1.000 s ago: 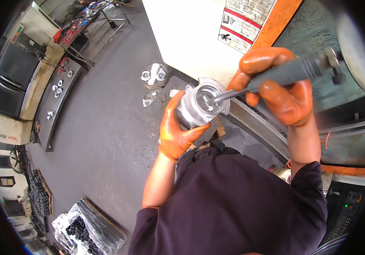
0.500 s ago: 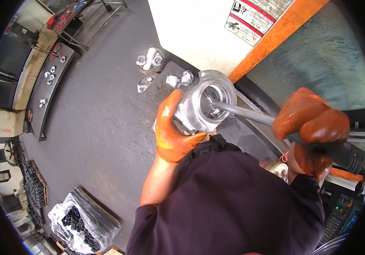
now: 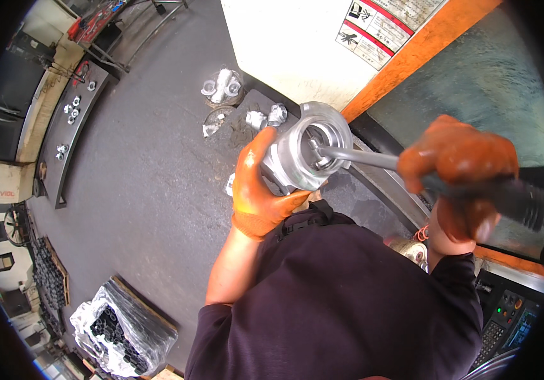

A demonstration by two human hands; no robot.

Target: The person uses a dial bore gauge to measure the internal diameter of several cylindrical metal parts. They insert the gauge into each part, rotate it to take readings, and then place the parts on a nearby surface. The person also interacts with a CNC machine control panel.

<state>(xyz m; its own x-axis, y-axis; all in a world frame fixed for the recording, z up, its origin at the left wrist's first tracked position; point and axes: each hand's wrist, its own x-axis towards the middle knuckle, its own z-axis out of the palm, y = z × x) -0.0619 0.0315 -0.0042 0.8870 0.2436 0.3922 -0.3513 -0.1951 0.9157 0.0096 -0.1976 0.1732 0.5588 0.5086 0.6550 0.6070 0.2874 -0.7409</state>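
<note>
In front of my waist, my left hand (image 3: 253,196) in an orange rubber glove grips a shiny hollow metal fitting (image 3: 288,156), thumb and fingers round its side. The round bore is turned toward the right. My right hand (image 3: 459,158), also gloved in orange, is closed round a tool (image 3: 367,157) with a long grey metal shaft and a dark, ribbed handle. The shaft's tip reaches into the bore; how it touches the inner wall cannot be made out. Motion blurs the right glove and the handle.
Behind the fitting, more metal fittings (image 3: 224,85) rest on round stands. A white machine panel (image 3: 291,50) and orange-framed window (image 3: 468,82) stand ahead and right. A control panel (image 3: 503,316) is low right. A plastic-wrapped pallet (image 3: 148,323) sits lower left; a long bench (image 3: 85,136) is left.
My right hand and the tool have shifted slightly left and up, and the shaft's angle has flattened. The fitting stays in my left hand, almost unmoved.
</note>
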